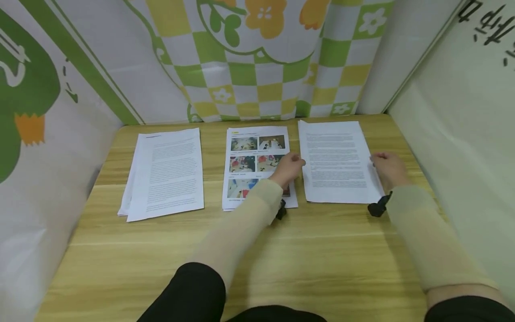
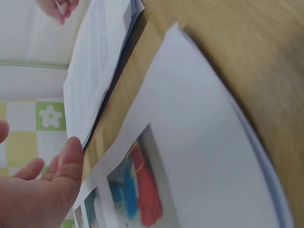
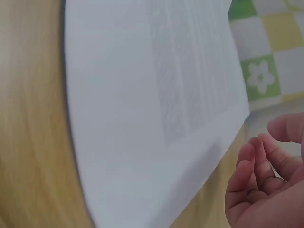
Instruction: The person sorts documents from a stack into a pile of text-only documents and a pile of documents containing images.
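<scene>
Watching from my end, I see two bare hands flanking the right-hand stack of printed text (image 1: 335,161), which lies near the far side of the wood-grain table (image 1: 322,250). At its left edge I have the left hand (image 1: 287,170), above the middle stack of photo pages (image 1: 243,163) and covering part of its pictures; in the left wrist view its fingers (image 2: 70,156) are loosely bent, standing apart from the thumb, with nothing held. At the opposite edge I find the right hand (image 1: 389,169), its fingers (image 3: 243,175) relaxed and gently curled, the thumb separate, gripping no sheet that I can see; whether either hand brushes the paper, I cannot tell. Well apart on the left lies another stack of text pages (image 1: 169,174), slightly tilted, its sheets unevenly aligned. Behind the table I see a green, yellow and white checkered cloth (image 1: 261,85) with flowers
</scene>
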A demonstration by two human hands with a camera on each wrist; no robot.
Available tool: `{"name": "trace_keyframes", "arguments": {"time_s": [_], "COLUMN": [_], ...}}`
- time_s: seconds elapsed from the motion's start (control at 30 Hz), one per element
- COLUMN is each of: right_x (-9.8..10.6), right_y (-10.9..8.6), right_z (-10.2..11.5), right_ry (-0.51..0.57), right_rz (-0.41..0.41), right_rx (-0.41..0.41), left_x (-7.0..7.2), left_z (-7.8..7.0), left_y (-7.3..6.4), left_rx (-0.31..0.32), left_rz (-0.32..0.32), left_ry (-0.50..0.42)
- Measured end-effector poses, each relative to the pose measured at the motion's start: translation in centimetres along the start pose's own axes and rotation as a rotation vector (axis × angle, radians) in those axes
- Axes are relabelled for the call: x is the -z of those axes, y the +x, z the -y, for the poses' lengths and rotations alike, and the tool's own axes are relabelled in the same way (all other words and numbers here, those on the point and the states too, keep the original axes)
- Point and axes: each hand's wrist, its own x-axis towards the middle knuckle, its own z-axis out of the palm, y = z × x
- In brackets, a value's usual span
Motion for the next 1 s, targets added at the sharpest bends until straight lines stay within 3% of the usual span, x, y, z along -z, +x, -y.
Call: {"name": "trace_keyframes", "arguments": {"time_s": [0.17,0.33,0.43,0.63,0.83,1.0], "right_x": [-2.0,-3.5,-4.3,-6.1,-7.7,-9.4], "right_y": [-1.1,-2.5,-3.0,-3.9,-4.6,-5.2], "right_z": [3.5,6.2,7.4,9.0,10.0,11.1], "right_ry": [0.112,0.244,0.293,0.313,0.282,0.324], "right_rz": [0.186,0.313,0.359,0.433,0.465,0.519], "right_rx": [0.073,0.121,0.129,0.138,0.148,0.167], "left_x": [2.5,6.1,8.1,11.3,13.6,15.5], "left_z": [0.1,0.0,0.2,0.6,0.8,1.0], "left_y": [-0.3,-1.0,-1.4,-2.5,-3.1,-3.5], "left_rx": [-0.062,-0.060,-0.042,-0.012,-0.020,-0.001], "left_rz": [-0.012,-0.031,-0.043,-0.091,-0.137,-0.188], "left_ry": [-0.047,-0.077,-0.131,-0.108,-0.109,-0.140]}}
